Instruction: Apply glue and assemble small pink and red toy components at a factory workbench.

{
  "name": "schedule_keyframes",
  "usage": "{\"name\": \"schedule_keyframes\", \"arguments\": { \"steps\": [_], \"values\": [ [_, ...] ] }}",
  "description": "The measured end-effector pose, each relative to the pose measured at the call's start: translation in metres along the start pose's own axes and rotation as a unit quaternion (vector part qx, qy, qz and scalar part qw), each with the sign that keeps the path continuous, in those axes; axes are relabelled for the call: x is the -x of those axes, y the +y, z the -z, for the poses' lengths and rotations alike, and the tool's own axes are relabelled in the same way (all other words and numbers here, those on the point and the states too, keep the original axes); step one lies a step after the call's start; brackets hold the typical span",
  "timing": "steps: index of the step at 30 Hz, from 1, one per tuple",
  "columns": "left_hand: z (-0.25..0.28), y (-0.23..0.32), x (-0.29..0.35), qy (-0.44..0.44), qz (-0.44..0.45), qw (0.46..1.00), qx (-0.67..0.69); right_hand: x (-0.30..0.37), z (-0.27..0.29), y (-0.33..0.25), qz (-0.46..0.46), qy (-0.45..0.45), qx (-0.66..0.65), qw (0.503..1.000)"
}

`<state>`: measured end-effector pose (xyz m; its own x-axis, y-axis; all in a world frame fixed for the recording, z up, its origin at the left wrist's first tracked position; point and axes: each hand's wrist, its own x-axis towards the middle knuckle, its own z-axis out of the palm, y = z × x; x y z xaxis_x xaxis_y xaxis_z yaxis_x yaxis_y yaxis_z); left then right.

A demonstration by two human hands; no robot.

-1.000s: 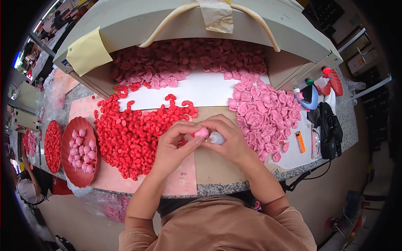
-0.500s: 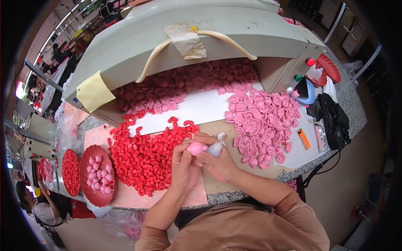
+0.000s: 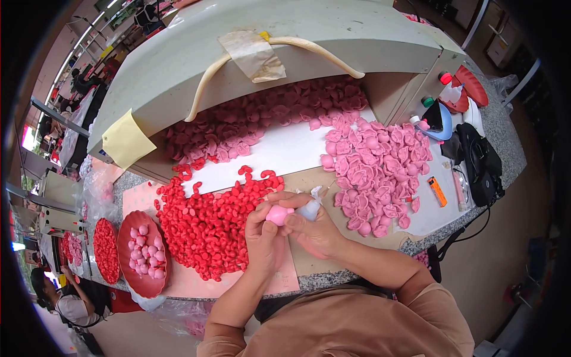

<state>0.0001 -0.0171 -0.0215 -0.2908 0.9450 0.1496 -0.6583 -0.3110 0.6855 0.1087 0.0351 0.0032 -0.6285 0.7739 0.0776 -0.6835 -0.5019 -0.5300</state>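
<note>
Between the fingertips of my left hand (image 3: 260,233) sits a small rounded pink plastic piece (image 3: 278,215) with little knobs at one end. My right hand (image 3: 321,234) is closed around a small translucent squeeze bottle (image 3: 308,210), and its thumb presses near the pink piece too. Both hands meet in front of me, above the table's near side. Left of them spreads a large heap of small red curved pieces (image 3: 202,232). To their right lies a heap of pink hollow shell-like pieces (image 3: 377,178). My fingers partly hide the bottle.
A grey hooded machine (image 3: 333,53) stands ahead, with more pink pieces inside its opening. At left are a red dish (image 3: 126,262) of pink balls and a dish of red pieces (image 3: 106,250). An orange lighter (image 3: 437,191) and a black bag (image 3: 480,166) lie at right.
The view has shifted slightly. Both hands stay together with the pink piece and the bottle still held; the pink piece looks slightly turned.
</note>
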Motion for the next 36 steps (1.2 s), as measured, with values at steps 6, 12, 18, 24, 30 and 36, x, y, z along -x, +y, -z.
{"name": "schedule_keyframes", "arguments": {
  "steps": [6, 12, 18, 24, 30, 36],
  "values": [
    [-0.012, 0.003, 0.0, -0.004, 0.003, 1.0, -0.028, 0.001, 0.006, -0.004, 0.01, -0.019, 0.029, 0.999],
    [-0.004, 0.0, 0.001, -0.002, -0.01, 0.999, -0.038, 0.0, 0.002, -0.004, 0.013, -0.018, 0.038, 0.999],
    [-0.004, 0.0, 0.001, -0.01, -0.019, 0.999, -0.042, 0.001, 0.004, -0.004, 0.008, -0.019, 0.025, 0.999],
    [-0.011, 0.007, -0.003, -0.006, -0.024, 0.999, -0.045, -0.004, -0.001, -0.003, 0.018, -0.002, 0.084, 0.996],
    [-0.01, 0.007, 0.001, -0.015, -0.034, 0.999, -0.028, 0.001, 0.005, 0.006, 0.07, -0.011, 0.131, 0.989],
    [-0.011, 0.011, 0.001, -0.037, -0.043, 0.998, -0.026, -0.001, 0.006, 0.005, 0.078, -0.036, 0.145, 0.986]
  ]
}}
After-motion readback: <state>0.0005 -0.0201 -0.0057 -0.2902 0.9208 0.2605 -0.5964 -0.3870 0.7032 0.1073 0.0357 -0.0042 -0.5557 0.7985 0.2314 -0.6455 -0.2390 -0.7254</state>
